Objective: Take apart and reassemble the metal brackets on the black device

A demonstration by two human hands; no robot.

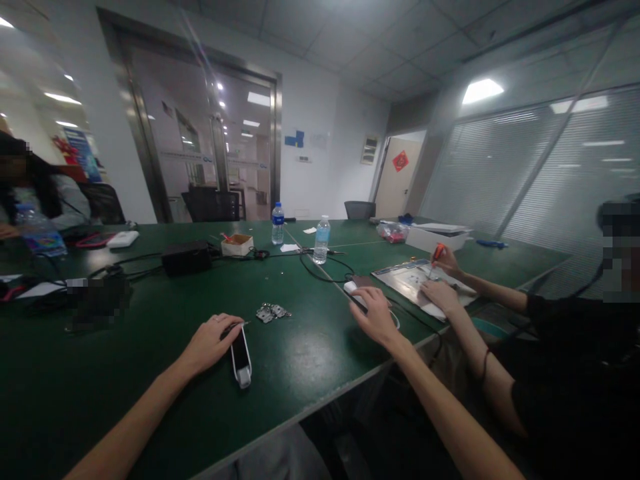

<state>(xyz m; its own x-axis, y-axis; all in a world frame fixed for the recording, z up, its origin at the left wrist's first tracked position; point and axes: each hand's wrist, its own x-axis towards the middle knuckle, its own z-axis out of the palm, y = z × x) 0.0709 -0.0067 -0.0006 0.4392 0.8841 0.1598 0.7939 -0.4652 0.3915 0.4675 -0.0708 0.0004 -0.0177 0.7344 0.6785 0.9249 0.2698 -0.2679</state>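
Note:
Over the upper end of a slim black-and-white device (242,363) on the green table, my left hand (213,343) is curled with its fingers closed around that end. Something dark and thin shows under those fingers, too small to name. My right hand (375,317) lies further right, fingers bent over a second white-and-black object (351,288), mostly hidden by the hand. A white cable curves beside its wrist. Between the hands, nearer the left one, sits a small pile of silvery metal parts (273,312).
At right, a co-worker's hands (443,290) hold an orange-handled screwdriver (439,252) over a silvery tray (395,279). Water bottles (323,241), a black box (186,258), a small open box (237,245) and cables lie further back. Another person sits far left.

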